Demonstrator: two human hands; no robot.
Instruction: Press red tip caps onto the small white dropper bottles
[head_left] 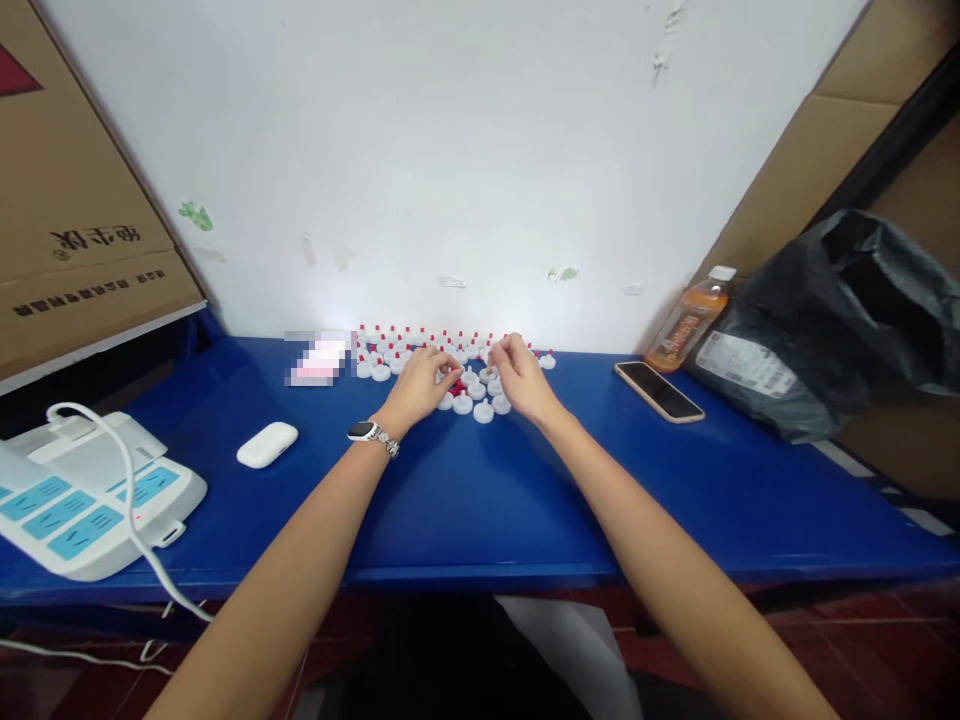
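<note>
Many small white caps with red tips (390,352) stand in rows at the back of the blue table (465,500), against the white wall. My left hand (421,383), with a watch on its wrist, is curled in a pinch among the caps. My right hand (517,378) is also curled, fingers bent over the caps just to the right. What each pinch holds is too small to make out. A few loose white caps (474,400) lie between and in front of both hands.
A white earbud case (267,444) lies to the left, and a white power strip with a cable (82,500) at the far left. To the right are a phone (658,390), an orange drink bottle (688,322) and a black plastic bag (832,320). Cardboard boxes (67,200) flank both sides.
</note>
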